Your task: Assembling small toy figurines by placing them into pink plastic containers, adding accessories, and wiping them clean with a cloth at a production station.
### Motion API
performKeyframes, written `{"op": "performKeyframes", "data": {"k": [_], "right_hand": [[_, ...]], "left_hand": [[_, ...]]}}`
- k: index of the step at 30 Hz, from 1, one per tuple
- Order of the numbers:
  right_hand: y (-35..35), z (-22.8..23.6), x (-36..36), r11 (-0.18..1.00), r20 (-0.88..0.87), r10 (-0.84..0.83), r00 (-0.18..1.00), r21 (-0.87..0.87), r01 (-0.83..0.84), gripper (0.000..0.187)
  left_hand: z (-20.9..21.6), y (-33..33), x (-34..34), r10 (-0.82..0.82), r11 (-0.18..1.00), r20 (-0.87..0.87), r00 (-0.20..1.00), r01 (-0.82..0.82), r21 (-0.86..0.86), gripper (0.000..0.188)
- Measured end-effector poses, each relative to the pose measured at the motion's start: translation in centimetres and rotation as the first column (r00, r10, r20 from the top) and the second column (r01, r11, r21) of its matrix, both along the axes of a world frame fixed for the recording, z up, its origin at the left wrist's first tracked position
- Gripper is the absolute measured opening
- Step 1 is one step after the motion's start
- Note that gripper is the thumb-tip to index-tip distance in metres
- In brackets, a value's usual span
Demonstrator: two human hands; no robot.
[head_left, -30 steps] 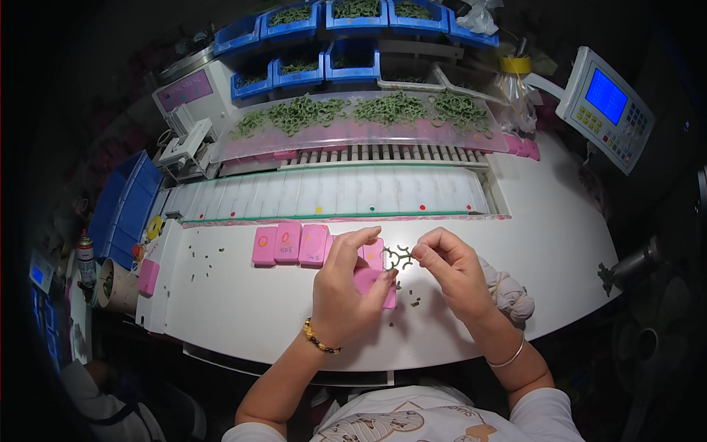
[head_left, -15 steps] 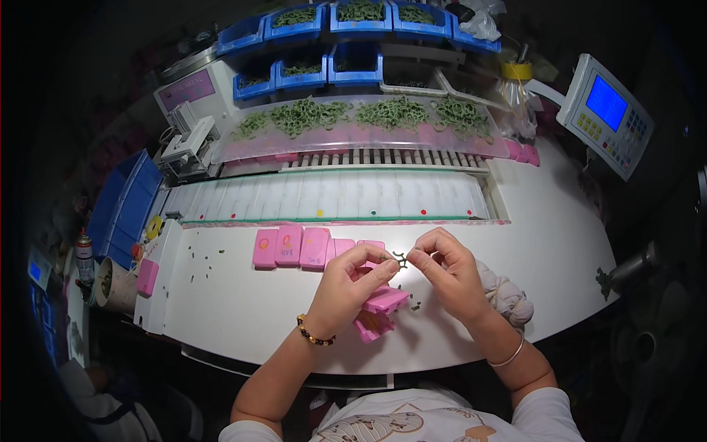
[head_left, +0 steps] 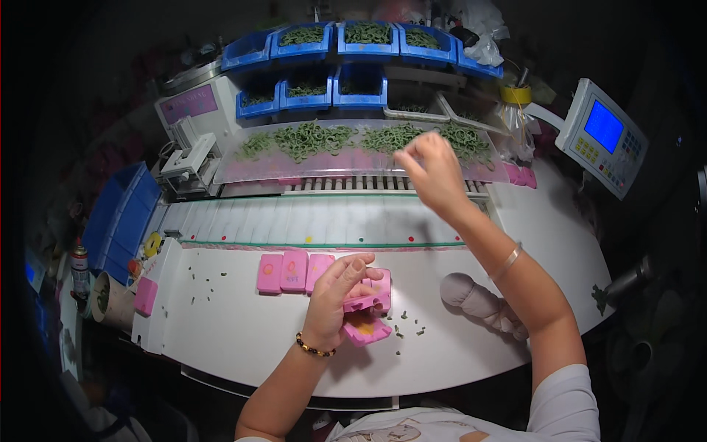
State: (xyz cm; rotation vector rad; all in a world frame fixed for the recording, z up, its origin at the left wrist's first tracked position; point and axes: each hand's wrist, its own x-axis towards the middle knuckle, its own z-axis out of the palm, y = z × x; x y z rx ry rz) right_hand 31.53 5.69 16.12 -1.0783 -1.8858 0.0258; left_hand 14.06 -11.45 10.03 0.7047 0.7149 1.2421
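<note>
Low over the white table, my left hand (head_left: 329, 302) grips an opened pink rubber mould (head_left: 367, 329), its two halves apart at one side and a yellowish patch inside the lower one. The thumb and forefinger rise above the mould. My right hand (head_left: 436, 177) is raised over the clear tray (head_left: 335, 173), close to the green ring-like pieces (head_left: 398, 138) lying on it. Motion blurs its curled fingers, and whether they hold anything is hidden. Small green scraps (head_left: 401, 326) lie on the table beside the mould.
Pink mould blocks (head_left: 293, 271) stand beyond my left hand. A greyish cloth bundle (head_left: 482, 306) lies under my right forearm. Behind are a strip of white plates (head_left: 280, 221), blue bins (head_left: 302, 48) with green pieces, and a control panel (head_left: 604, 136) at right.
My right hand has left the small green piece's spot near my left hand and moved up to the tray. My left hand still holds the mould. The whole view has shifted slightly.
</note>
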Motion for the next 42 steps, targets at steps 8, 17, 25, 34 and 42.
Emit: {"op": "performKeyframes", "data": {"k": [8,17,25,34,42], "right_hand": [[7.8,0.2,-1.2,0.939,-0.033,-0.342,0.939,-0.055,0.340,0.020],[-7.7,0.9,4.5,0.941,-0.123,0.318,0.940,-0.078,-0.329,0.006],[-19.8,-3.6,4.2,0.792,0.181,0.611,0.771,-0.141,-0.594,0.044],[-20.7,-4.9,3.9,0.916,0.205,0.365,0.908,0.096,-0.390,0.039],[-22.0,-5.2,8.0,0.954,0.473,0.215,0.855,0.084,-0.286,0.042]], "left_hand": [[-1.0,0.4,-0.3,-0.011,1.000,-0.053,0.999,0.011,0.007,0.040],[-0.6,-0.1,-0.4,0.078,0.996,0.030,0.997,-0.076,-0.036,0.034],[0.5,-2.0,4.9,-0.085,0.977,0.199,0.976,0.120,-0.175,0.044],[0.1,-0.4,5.5,-0.191,0.967,0.187,0.964,0.217,-0.131,0.070],[0.1,0.1,4.6,-0.157,0.965,0.157,0.975,0.185,-0.184,0.066]]}}
